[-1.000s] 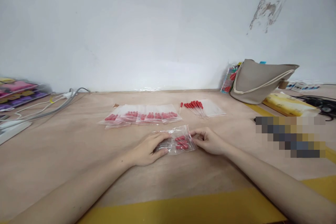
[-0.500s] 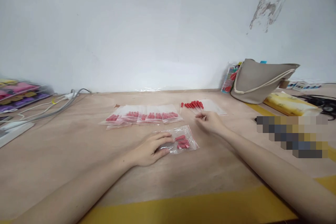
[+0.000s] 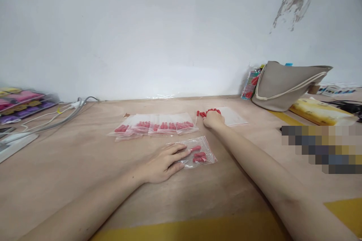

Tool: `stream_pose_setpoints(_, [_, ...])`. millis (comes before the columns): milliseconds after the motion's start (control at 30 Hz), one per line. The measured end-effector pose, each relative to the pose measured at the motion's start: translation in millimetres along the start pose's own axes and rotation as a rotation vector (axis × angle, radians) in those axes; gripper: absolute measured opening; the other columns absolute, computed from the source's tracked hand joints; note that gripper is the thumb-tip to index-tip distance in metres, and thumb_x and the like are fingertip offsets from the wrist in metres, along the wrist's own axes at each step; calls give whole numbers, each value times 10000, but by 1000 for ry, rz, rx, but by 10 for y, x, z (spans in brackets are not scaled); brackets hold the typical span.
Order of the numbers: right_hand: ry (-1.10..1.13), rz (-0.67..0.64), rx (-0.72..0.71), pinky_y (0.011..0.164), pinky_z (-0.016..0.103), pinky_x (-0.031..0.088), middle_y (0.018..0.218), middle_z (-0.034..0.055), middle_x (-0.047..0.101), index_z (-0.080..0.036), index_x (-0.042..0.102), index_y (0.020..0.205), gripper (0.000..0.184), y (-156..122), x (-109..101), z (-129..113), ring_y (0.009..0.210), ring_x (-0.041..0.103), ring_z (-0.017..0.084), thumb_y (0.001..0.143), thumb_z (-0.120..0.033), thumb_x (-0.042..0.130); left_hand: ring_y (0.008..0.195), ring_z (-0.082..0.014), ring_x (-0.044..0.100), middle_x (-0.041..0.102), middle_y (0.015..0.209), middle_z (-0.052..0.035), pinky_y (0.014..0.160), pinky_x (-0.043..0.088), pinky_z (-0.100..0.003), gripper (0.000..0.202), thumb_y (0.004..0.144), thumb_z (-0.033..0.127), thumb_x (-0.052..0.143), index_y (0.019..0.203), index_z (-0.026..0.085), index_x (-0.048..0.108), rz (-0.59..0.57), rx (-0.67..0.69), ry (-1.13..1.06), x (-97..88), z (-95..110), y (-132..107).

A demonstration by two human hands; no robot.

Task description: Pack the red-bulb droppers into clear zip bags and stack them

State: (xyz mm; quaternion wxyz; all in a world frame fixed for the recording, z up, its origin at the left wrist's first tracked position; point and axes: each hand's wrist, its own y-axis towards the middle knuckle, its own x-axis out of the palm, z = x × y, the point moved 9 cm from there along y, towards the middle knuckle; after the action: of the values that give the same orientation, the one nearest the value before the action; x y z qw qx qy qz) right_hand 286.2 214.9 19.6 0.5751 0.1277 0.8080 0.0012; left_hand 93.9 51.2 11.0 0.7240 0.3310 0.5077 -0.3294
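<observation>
At frame centre the left hand [image 3: 166, 162] lies flat, fingers spread, on a bag [image 3: 204, 153], while just above it the right hand [image 3: 213, 119] curls over red-tipped sticks [image 3: 201, 113], its grip hidden.

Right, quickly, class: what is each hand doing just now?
Left hand: open, flat on the small clear bag.
Right hand: curled over the loose red-tipped sticks; grip cannot be told.

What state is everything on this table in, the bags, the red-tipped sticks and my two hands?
Left hand: open, flat on the near zip bag.
Right hand: curled over the loose sticks; grip unclear.
Near zip bag: lying flat, a few red pieces inside; seal unclear.
Row of bags: filled, flat, overlapping.
Loose sticks: unbagged, bunched on the table.
Grey tote: slumped on its side.
</observation>
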Motion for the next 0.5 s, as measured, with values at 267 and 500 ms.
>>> stream_pose_setpoints(267, [354,-67,-174,555,242,398,688,36,572,-145,512,1029,313,-463,-365,146,637,551,145,797,-353,500,1292,-246,307,311,1428,-20,1045,268,-463,400,939,347,371,1338,337,354,-6,12,-11,-8,3,12])
stream_pose_setpoints(500, [1145,-220,-49,435,244,445,660,-68,480,-227,76,1316,865,-985,-148,329,451,530,107,662,-329,631,1275,-225,337,366,1397,-26,1047,275,-432,412,934,336,379,1344,310,346,7,8,1,-37,40,16])
